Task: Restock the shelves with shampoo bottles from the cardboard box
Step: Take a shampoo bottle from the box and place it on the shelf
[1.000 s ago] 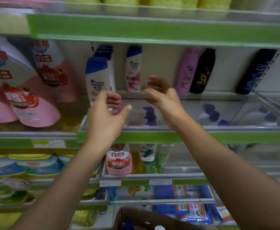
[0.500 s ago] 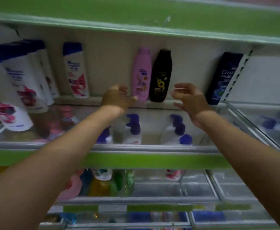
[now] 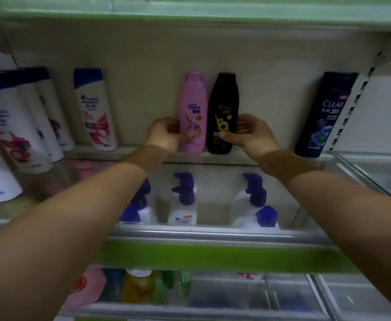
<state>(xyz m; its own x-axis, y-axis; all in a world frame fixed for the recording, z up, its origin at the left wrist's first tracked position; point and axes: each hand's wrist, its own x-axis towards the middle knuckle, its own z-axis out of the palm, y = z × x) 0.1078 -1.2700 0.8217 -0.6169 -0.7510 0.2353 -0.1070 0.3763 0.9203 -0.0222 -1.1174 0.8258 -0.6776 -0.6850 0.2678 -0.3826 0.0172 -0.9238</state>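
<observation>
Left hand (image 3: 164,135): grasps tall pink plastic shampoo bottle (image 3: 192,112), upright at white shelf back wall (image 3: 143,66).
Right hand (image 3: 247,133): grasps black sunflower-label bottle (image 3: 223,112), touching pink's right.
Advice: slide both forward together, labels outward.

At the back of the pale shelf (image 3: 213,156), the left hand (image 3: 164,135) grips an upright pink plastic shampoo bottle (image 3: 193,105). Touching that bottle's right side, a black sunflower-labelled bottle (image 3: 223,107) is gripped by the right hand (image 3: 250,133).
</observation>
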